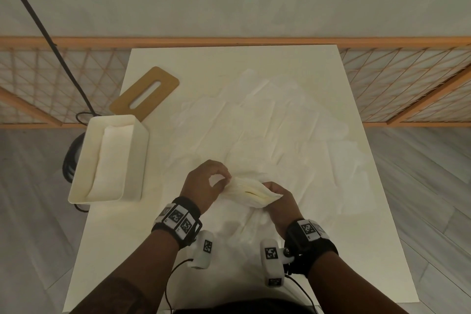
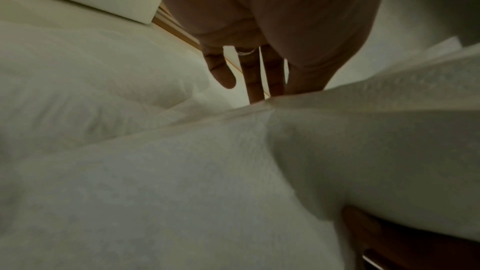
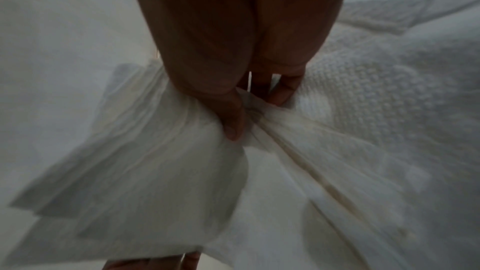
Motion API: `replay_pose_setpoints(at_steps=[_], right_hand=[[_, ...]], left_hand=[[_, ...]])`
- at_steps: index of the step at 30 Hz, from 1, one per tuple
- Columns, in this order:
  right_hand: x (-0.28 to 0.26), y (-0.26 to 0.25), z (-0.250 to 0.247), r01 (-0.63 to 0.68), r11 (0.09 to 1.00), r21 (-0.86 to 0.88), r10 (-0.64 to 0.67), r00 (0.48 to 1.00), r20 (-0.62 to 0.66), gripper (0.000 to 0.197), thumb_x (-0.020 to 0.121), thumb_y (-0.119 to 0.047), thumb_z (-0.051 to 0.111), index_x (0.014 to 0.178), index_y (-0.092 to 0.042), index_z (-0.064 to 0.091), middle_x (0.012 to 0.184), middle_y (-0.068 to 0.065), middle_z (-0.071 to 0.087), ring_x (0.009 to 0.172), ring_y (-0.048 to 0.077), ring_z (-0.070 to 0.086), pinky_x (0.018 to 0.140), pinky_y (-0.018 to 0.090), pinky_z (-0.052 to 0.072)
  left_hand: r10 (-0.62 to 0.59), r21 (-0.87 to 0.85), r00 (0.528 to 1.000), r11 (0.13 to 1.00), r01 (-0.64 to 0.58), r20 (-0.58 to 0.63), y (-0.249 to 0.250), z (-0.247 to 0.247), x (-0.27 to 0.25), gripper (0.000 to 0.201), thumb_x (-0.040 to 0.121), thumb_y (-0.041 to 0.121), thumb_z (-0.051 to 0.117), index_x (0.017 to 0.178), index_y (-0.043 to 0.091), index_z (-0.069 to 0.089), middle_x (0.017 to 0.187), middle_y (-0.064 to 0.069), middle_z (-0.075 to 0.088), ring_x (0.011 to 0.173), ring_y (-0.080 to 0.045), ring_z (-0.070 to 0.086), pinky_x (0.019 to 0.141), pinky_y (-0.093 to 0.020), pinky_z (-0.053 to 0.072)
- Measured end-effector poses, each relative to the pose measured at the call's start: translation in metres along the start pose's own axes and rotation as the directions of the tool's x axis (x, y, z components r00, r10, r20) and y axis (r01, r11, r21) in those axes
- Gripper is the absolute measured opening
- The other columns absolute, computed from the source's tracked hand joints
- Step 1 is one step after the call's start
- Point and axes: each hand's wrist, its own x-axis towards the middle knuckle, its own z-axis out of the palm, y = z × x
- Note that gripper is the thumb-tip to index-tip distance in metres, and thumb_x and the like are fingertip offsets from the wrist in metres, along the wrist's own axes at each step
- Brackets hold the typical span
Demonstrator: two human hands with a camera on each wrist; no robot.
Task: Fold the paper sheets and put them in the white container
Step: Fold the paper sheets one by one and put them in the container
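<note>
White paper sheets [image 1: 267, 120], many, unfolded and creased, spread across most of the table [image 1: 356, 250], overlapping one another.

Folded bundle of sheets [image 1: 248, 192]: held above the loose sheets, near the table's front edge, between both hands. Layers visible along one open side.

Right hand [image 1: 281, 205]: fingers and thumb clamped on the right end of the bundle; in the right wrist view the thumb [image 3: 231, 120] presses into gathered paper.

Left hand [image 1: 204, 186]: thumb and fingertips curled together at the bundle's left end, pinching its edge; in the left wrist view the fingers [image 2: 253, 81] run down behind a fold, tips hidden.

White container [image 1: 127, 155]: open-topped, at the table's left edge, well apart from the hands. Folded sheets [image 1: 109, 158] already lie inside.

Brown lid [image 1: 145, 95] with a long slot: flat on the table, just behind the container, toward the far left corner.

Wooden lattice rail [image 1: 407, 89]: beyond the table's far edge.

Black cable [image 1: 51, 43]: left of the table.
</note>
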Motion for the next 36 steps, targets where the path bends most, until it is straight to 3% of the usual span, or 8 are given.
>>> replay_pose_setpoints(at_steps=[3, 6, 11, 14, 19, 25, 29, 36], right_hand=[[0.002, 0.0, 0.0, 0.044, 0.999, -0.016, -0.045, 0.999, -0.011, 0.01, 0.086, 0.003, 0.069, 0.095, 0.002, 0.07, 0.09, 0.012, 0.074, 0.077, 0.02, 0.064, 0.066, 0.029, 0.051], [0.004, 0.0, 0.003, 0.107, 0.993, -0.047, -0.108, 0.994, -0.006, 0.007, 0.084, -0.002, 0.07, 0.09, -0.006, 0.07, 0.112, 0.0, 0.07, 0.095, 0.016, 0.067, 0.08, 0.028, 0.055], [-0.006, -0.002, 0.007, 0.071, 0.987, 0.141, -0.077, 0.996, 0.037, 0.027, 0.067, -0.006, 0.065, 0.093, 0.003, 0.066, 0.09, 0.012, 0.069, 0.08, 0.023, 0.063, 0.067, 0.029, 0.054], [-0.008, 0.001, 0.006, 0.07, 0.984, 0.166, -0.078, 0.996, 0.042, 0.021, 0.072, 0.002, 0.064, 0.093, 0.003, 0.066, 0.091, 0.014, 0.07, 0.082, 0.028, 0.064, 0.076, 0.039, 0.053], [-0.013, -0.002, 0.002, 0.09, 0.985, 0.148, -0.102, 0.992, 0.073, 0.028, 0.084, 0.019, 0.054, 0.088, -0.006, 0.067, 0.084, 0.01, 0.065, 0.077, 0.023, 0.06, 0.063, 0.026, 0.052], [-0.016, -0.004, 0.002, 0.091, 0.978, 0.188, -0.112, 0.988, 0.104, 0.019, 0.075, 0.007, 0.056, 0.086, -0.007, 0.064, 0.079, 0.01, 0.064, 0.068, 0.018, 0.06, 0.058, 0.025, 0.051], [-0.013, -0.001, 0.0, 0.069, 0.984, 0.164, -0.087, 0.991, 0.104, 0.029, 0.084, 0.016, 0.05, 0.086, -0.009, 0.064, 0.084, 0.012, 0.061, 0.074, 0.023, 0.057, 0.061, 0.028, 0.049], [-0.012, -0.002, 0.001, 0.089, 0.983, 0.163, -0.106, 0.99, 0.096, 0.029, 0.087, 0.019, 0.049, 0.088, -0.007, 0.064, 0.082, 0.009, 0.062, 0.073, 0.021, 0.056, 0.061, 0.026, 0.049]], left_hand=[[-0.004, -0.01, 0.996, 1.0, 0.005, 0.084, 0.003, -0.005, -0.004, 0.022, 0.083, 0.008, 0.077, 0.086, 0.029, 0.069, 0.115, 0.02, 0.065, 0.11, 0.001, 0.06, 0.087, -0.011, 0.04], [-0.079, -0.159, 0.975, 0.981, 0.113, 0.206, 0.007, -0.009, -0.005, 0.021, 0.085, 0.016, 0.07, 0.081, 0.036, 0.064, 0.104, 0.015, 0.075, 0.099, -0.004, 0.066, 0.084, -0.028, 0.048], [-0.232, -0.319, 0.943, 0.899, 0.301, 0.237, 0.012, -0.009, 0.011, 0.017, 0.086, 0.029, 0.053, 0.083, 0.026, 0.07, 0.079, 0.007, 0.068, 0.076, -0.014, 0.06, 0.073, -0.032, 0.046], [-0.223, -0.049, 0.953, 0.97, 0.238, 0.206, 0.012, -0.001, 0.033, 0.019, 0.096, 0.018, 0.058, 0.107, 0.028, 0.069, 0.094, 0.008, 0.066, 0.079, -0.012, 0.059, 0.079, -0.027, 0.044], [-0.204, 0.364, 0.926, 0.928, 0.08, 0.317, 0.015, 0.007, 0.062, 0.055, 0.096, 0.013, 0.061, 0.146, 0.03, 0.047, 0.14, -0.002, 0.036, 0.11, -0.023, 0.058, 0.097, -0.033, 0.048], [-0.239, 0.527, 0.921, 0.849, 0.044, 0.308, 0.022, 0.007, 0.078, 0.039, 0.092, 0.017, 0.066, 0.129, 0.023, 0.056, 0.14, 0.0, 0.035, 0.119, -0.023, 0.049, 0.095, -0.04, 0.05], [-0.202, 0.514, 0.935, 0.857, 0.026, 0.29, 0.025, 0.004, 0.083, 0.011, 0.093, 0.016, 0.064, 0.102, 0.021, 0.065, 0.129, -0.001, 0.045, 0.115, -0.023, 0.05, 0.091, -0.036, 0.048], [-0.093, 0.228, 0.955, 0.973, 0.028, 0.281, 0.026, -0.011, 0.066, 0.018, 0.091, 0.006, 0.06, 0.098, 0.022, 0.06, 0.099, 0.004, 0.066, 0.095, -0.017, 0.061, 0.08, -0.022, 0.045]])
